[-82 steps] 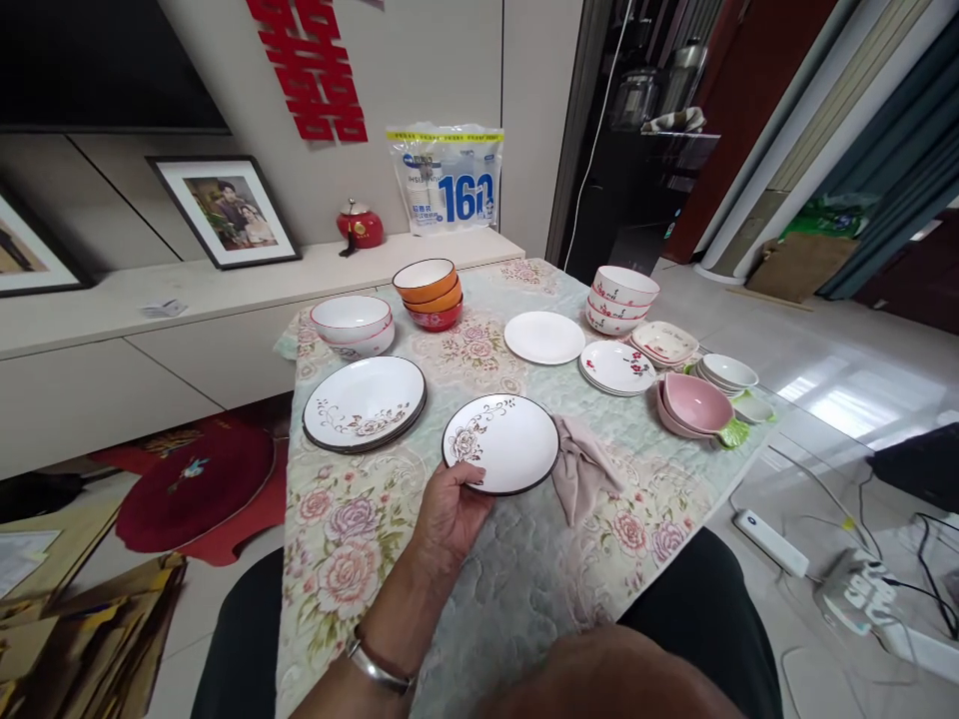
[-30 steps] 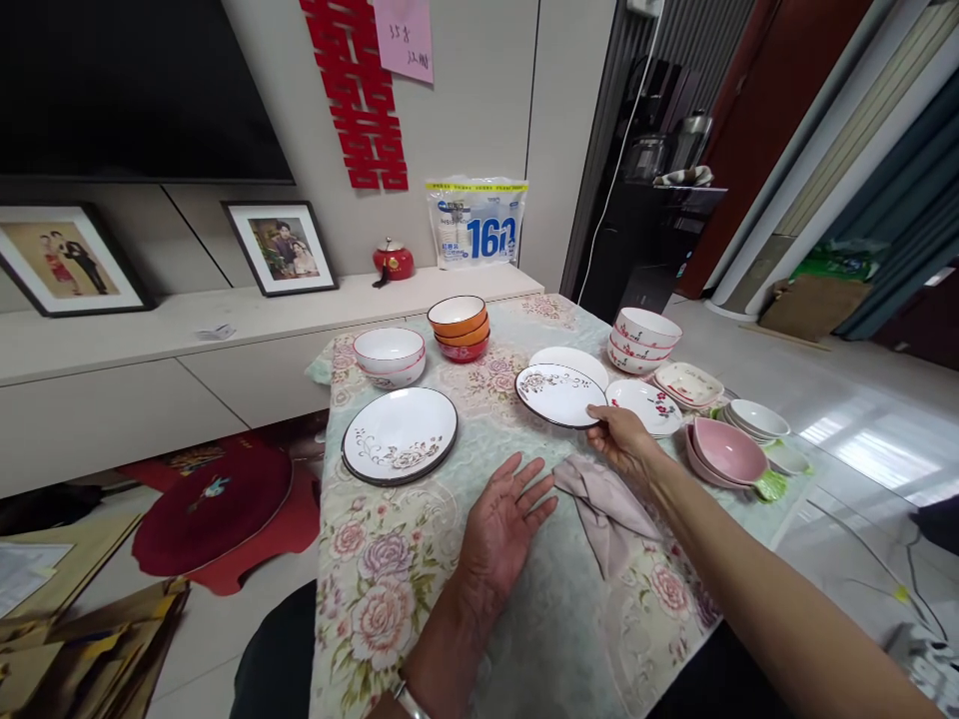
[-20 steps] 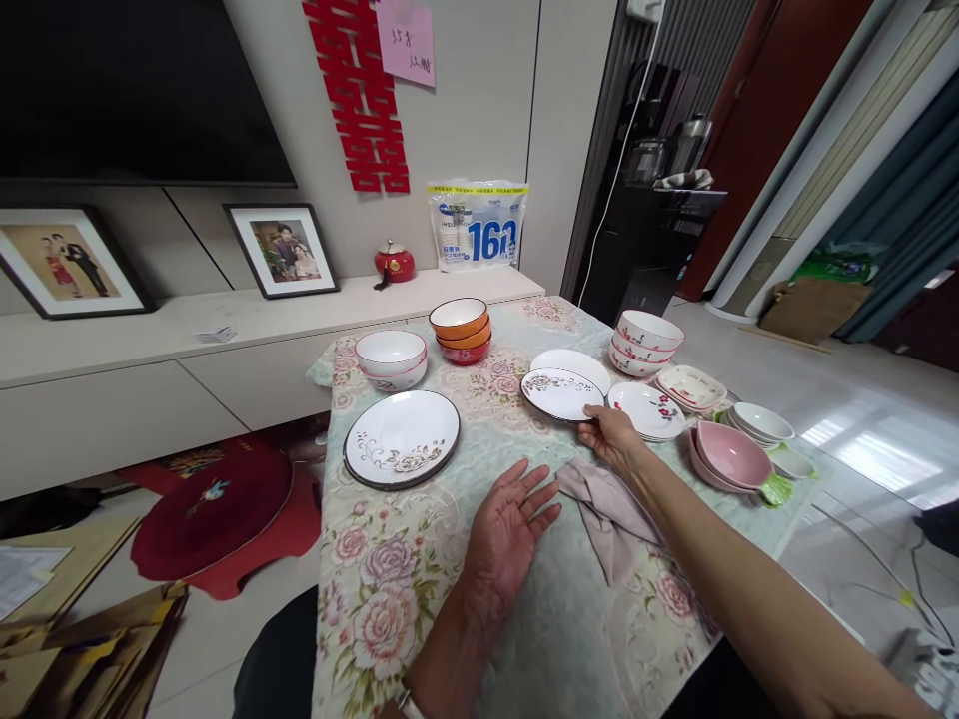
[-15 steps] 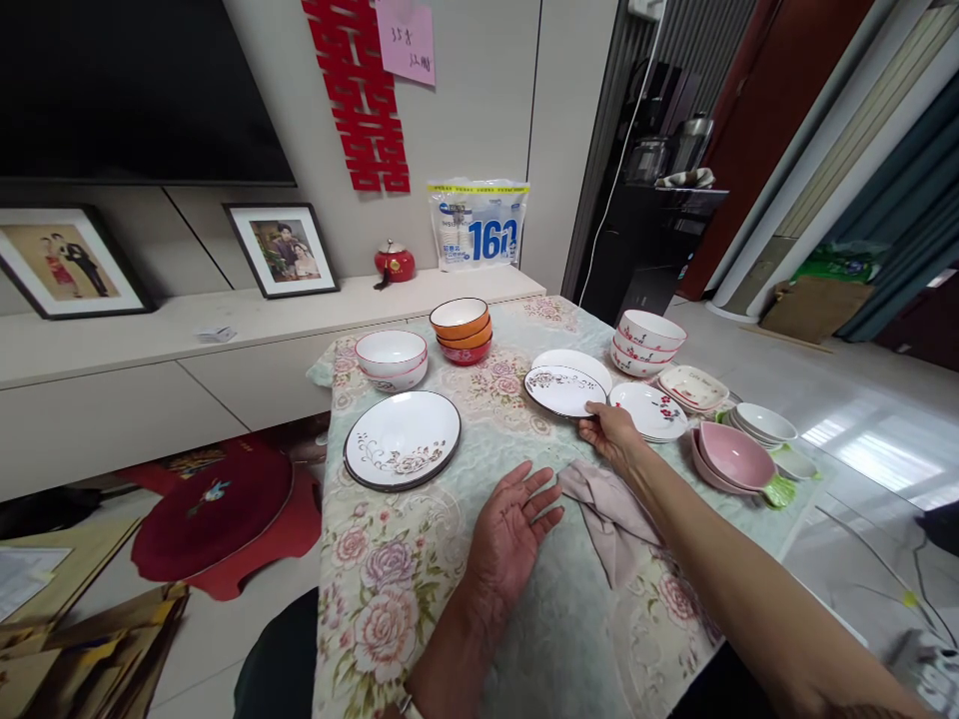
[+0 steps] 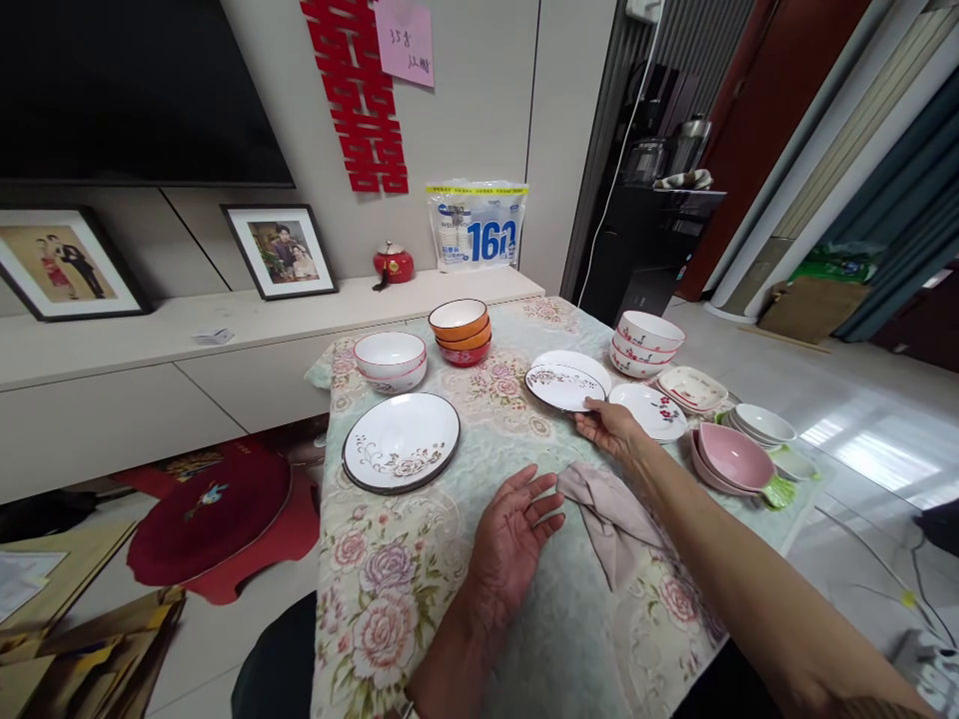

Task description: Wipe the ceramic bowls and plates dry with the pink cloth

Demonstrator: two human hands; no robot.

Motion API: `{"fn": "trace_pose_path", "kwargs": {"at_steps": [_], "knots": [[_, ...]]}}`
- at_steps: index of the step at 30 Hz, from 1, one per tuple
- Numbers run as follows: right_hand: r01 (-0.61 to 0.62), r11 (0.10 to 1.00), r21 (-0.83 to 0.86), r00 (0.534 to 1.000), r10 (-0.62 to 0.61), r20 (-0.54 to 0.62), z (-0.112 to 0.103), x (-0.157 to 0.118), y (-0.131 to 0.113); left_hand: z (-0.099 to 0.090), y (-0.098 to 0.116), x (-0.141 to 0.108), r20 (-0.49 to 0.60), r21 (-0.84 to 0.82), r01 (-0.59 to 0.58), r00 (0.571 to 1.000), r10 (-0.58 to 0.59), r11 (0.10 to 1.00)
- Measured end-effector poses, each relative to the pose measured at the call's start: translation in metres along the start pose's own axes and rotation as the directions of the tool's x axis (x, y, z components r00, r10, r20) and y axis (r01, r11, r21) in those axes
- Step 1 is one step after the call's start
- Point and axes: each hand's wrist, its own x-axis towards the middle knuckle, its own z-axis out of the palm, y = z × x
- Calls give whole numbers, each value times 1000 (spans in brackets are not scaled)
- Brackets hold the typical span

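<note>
My right hand (image 5: 605, 424) grips the near right rim of a white plate (image 5: 563, 387) with a dark edge and brown flowers. That plate overlaps another white plate (image 5: 580, 361) just behind it. Palm up, my left hand (image 5: 518, 519) is held over the table with fingers spread and nothing in it. A crumpled pinkish-grey cloth (image 5: 610, 514) lies right of my left hand. Further left, a stack of dark-rimmed flowered plates (image 5: 403, 439) rests on the tablecloth. Small white plates with red flowers (image 5: 648, 411) sit close to my right hand.
Bowls with pink rims (image 5: 391, 359), orange and red bowls (image 5: 461, 332) and flowered white bowls (image 5: 645, 345) stand along the back. Pink leaf-shaped dishes (image 5: 734, 459), small white bowls (image 5: 762, 423) and rectangular dishes (image 5: 690, 387) line the right edge. A red stool (image 5: 225, 509) is at the left.
The plate in my right hand has shifted very slightly, its near edge a little higher. My left hand stays open in almost the same place.
</note>
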Motion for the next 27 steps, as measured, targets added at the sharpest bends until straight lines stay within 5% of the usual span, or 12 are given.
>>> {"fn": "trace_pose_path", "kwargs": {"at_steps": [15,27], "knots": [[-26,1000,8,998,25,49,-1,2,-2,1,-1,-2,2,24,3,1000,-3,1000],[-87,983,-164,994,97,51,2,3,-3,2,-1,-1,-2,25,6,1000,-6,1000]]}}
